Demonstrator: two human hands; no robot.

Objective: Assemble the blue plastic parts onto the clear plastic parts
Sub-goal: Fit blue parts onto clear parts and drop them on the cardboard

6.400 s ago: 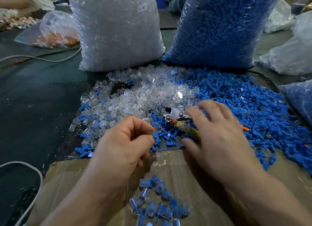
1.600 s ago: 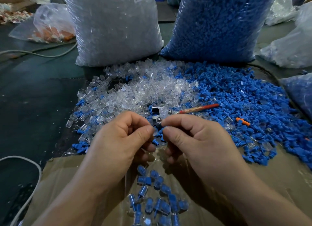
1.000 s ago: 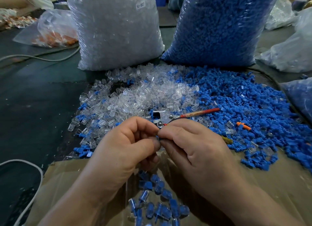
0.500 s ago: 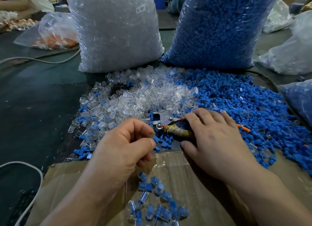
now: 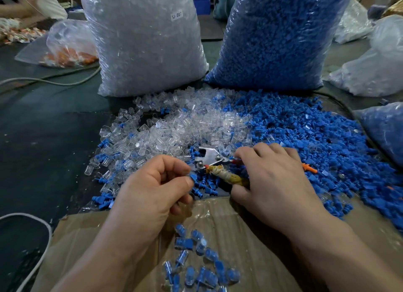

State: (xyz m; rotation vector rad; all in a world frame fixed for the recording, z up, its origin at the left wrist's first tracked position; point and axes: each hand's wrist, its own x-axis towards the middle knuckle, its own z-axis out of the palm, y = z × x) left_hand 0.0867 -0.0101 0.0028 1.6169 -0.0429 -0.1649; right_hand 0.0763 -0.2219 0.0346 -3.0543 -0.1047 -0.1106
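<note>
The left hand (image 5: 152,189) pinches one blue part (image 5: 193,178) between thumb and forefinger, just beyond the cardboard (image 5: 246,232). The right hand (image 5: 272,180) curls over the handles of the pliers (image 5: 209,157), which lie on the desk (image 5: 43,139) between the clear pile (image 5: 174,130) and the blue pile (image 5: 316,139).

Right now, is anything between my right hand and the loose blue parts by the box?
Yes. The pliers lie on the blue parts beyond the box edge, their wrapped handle running under the right hand. The blue pile further right lies uncovered.
</note>
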